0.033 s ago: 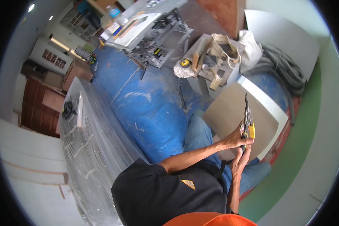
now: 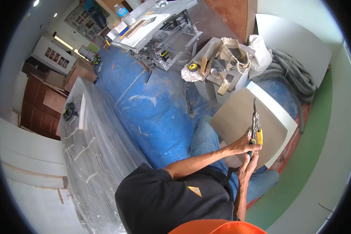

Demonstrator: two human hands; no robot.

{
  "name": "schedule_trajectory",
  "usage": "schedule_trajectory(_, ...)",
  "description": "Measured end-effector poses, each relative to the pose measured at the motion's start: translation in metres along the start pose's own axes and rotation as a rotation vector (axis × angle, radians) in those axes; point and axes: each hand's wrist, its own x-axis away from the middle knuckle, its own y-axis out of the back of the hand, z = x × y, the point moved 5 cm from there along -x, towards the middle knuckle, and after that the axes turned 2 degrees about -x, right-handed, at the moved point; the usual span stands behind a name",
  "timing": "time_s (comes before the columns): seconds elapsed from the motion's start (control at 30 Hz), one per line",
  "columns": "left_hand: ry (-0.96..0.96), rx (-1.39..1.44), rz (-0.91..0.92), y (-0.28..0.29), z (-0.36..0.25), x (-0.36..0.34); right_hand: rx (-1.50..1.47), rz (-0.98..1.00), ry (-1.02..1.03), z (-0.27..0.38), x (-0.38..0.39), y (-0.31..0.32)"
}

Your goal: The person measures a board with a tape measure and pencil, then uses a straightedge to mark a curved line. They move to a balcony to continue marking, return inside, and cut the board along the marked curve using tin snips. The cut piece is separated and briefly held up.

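A pair of tin snips [image 2: 256, 121] with metal jaws and yellow-and-black handles stands out in front of me, its tip pointing away. My left hand [image 2: 240, 146] is closed around the handles, its thumb across them. Just below, my right hand [image 2: 249, 165] closes on the lower end of the same handles, partly hidden by my left. Behind the snips a beige sheet panel [image 2: 234, 117] leans at a slant near my legs, a white-edged board [image 2: 275, 105] showing along its far side. The jaws are apart from the panel as far as I can see.
Beyond the panel, a grey box [image 2: 238, 80] carries a canvas tool bag [image 2: 226, 50], a tape measure [image 2: 192, 66] and a brush [image 2: 224, 86]. A coiled grey hose [image 2: 290, 74] lies at right. Plastic-wrapped goods [image 2: 101, 144] stand left; a work table [image 2: 144, 31] stands far back on blue sheeting [image 2: 144, 113].
The view has shifted very slightly, so the background sits a little lower. Both hands keep their hold on the snips, with almost no movement.
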Motion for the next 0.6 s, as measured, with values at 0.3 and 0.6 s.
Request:
schedule_trajectory(0.3, -0.191, 0.036, -0.149, 0.007, 0.011, 0.006, 0.321, -0.017, 0.077, -0.001, 0.001, 0.015)
schedule_trajectory(0.6, -0.342, -0.328, 0.011, -0.041, -0.034, 0.03, -0.009, -0.046, -0.094, -0.018, 0.025, 0.025)
